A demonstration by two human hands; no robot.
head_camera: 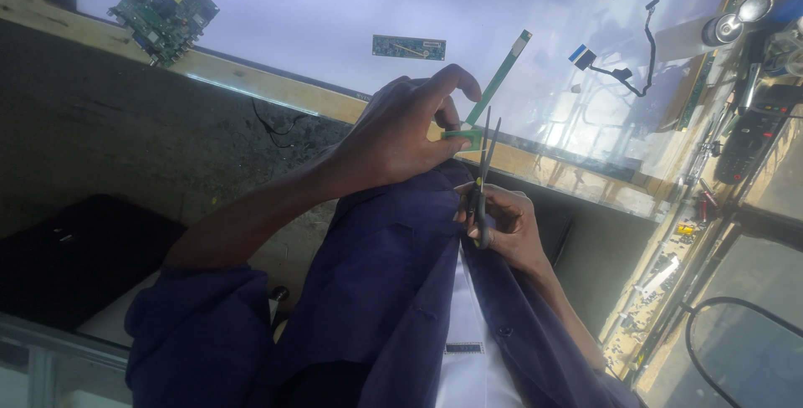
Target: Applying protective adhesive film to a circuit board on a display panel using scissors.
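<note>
Left hand point(401, 136) pinching lower end of long green strip point(495, 90) between thumb and fingers, holding it above near edge of glowing white panel point(284, 23). Right hand point(506, 228) gripping scissors point(483, 178), fingers curled through handles, blades slightly parted around strip's lower end. Green circuit board point(165, 13) lying at panel's far left corner. Small narrow board point(408, 46) resting mid-panel. Black cable with connectors point(623, 69) lying toward panel's right side.

A bright backlit panel point(335, 6) glared from twelve o'clock; the foreground lay dim, with edges slightly soft and warped.
</note>
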